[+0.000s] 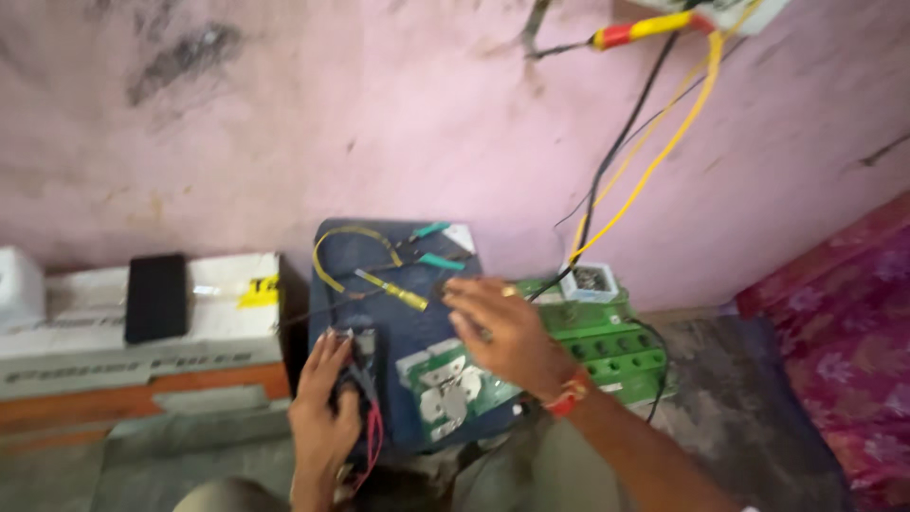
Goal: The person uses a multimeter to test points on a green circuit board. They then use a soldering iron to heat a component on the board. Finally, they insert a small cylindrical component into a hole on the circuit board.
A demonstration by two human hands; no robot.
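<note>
My left hand [322,408] grips a dark handheld meter [365,353] with red leads [375,436] trailing from it, resting on a dark blue box top [398,256]. My right hand [507,327], with a ring and a red wrist thread, hovers open over a green circuit board [616,346] and a white-patched board [445,389]. A yellow-handled screwdriver [393,289] lies just left of its fingers. The frame is motion-blurred.
Yellow and black wires [654,142] hang down the pink wall [284,114] to a small white box [590,282]. A white battery-like case [142,322] with a black slab [156,296] stands at left. Red patterned cloth [844,341] lies at right.
</note>
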